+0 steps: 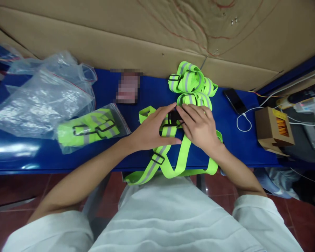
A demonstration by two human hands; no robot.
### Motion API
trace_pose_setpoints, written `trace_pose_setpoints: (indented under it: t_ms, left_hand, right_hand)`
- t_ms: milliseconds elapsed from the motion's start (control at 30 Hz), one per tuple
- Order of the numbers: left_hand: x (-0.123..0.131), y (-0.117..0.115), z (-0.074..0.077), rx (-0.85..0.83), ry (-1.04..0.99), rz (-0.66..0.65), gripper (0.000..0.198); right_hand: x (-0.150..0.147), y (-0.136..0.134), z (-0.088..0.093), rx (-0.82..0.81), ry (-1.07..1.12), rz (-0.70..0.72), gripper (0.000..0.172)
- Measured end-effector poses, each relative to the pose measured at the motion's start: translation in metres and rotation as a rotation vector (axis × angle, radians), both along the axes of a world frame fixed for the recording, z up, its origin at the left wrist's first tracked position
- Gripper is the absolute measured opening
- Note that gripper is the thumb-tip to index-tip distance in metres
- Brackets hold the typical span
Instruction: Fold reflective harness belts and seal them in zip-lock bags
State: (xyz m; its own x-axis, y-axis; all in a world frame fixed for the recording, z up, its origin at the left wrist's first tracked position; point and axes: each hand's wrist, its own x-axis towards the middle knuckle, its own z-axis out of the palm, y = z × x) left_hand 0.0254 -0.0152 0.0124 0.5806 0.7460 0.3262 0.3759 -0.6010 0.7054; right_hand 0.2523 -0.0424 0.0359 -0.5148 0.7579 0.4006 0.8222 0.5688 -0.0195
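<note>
A neon-green reflective strap harness [173, 157] lies on the blue table [28, 157] and hangs over its front edge toward my lap. Both hands meet on its black buckle [174, 117]. My left hand [152, 129] grips the strap and buckle from the left, fingers curled, thumb stretched below. My right hand [199, 124] pinches the buckle from the right. A bundle of folded green straps [191, 82] sits just behind my hands.
A bagged green harness [90, 129] lies left of my hands, beside a heap of clear plastic bags [42, 94]. A black phone [235, 100] with a white cable and a small cardboard box [274, 129] sit at right. A cardboard wall [120, 35] backs the table.
</note>
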Motion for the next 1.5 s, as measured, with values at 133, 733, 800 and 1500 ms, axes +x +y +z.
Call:
trace_pose_setpoints:
  t_ms: [133, 733, 800, 1500]
  left_hand:
    - [-0.001, -0.004, 0.011, -0.119, 0.002, 0.069, 0.101]
    - [-0.051, -0.014, 0.093, 0.180, 0.024, 0.006, 0.033]
    - [-0.057, -0.014, 0.094, 0.278, -0.017, 0.019, 0.025]
    - [-0.006, 0.000, 0.029, 0.091, -0.398, -0.007, 0.055]
  right_hand:
    - [0.005, 0.004, 0.023, -0.105, 0.114, 0.030, 0.041]
    - [0.005, -0.001, 0.107, 0.123, 0.499, 0.051, 0.030]
    - [0.009, -0.003, 0.114, 0.113, 0.482, 0.039, 0.030]
    - [0.015, 0.001, 0.134, 0.107, 0.364, -0.147, 0.009]
